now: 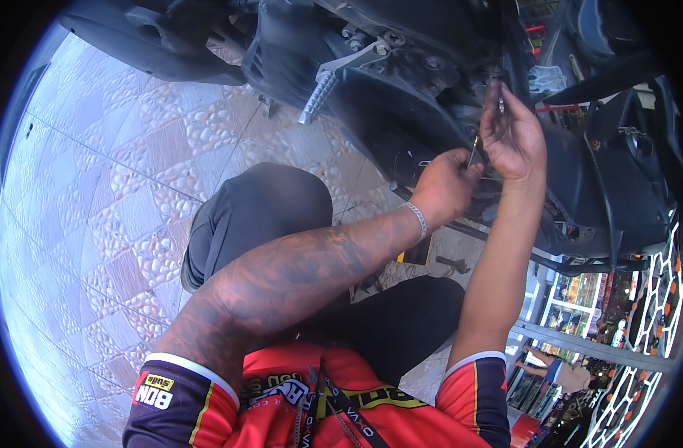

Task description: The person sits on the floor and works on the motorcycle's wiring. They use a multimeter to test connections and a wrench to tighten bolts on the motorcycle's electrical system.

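A dark motorcycle (390,112) fills the upper part of the view, and both my hands are at its underside. My left hand (444,185) is closed with thumb and fingers round a thin metal rod (473,151), which points up towards my other palm; its full shape is hidden. Just right of it, my right hand (514,142) is raised with the palm turned towards me. Its thumb and fingertips pinch a small shiny metal piece (501,105), too small to name, close against the motorcycle's dark parts.
A ridged metal foot peg (317,97) juts from the motorcycle, left of my hands. My bent knee (263,216) is over the patterned tile floor (125,216). At the lower right stand lit shelves (576,299), with another person (569,375) near them.
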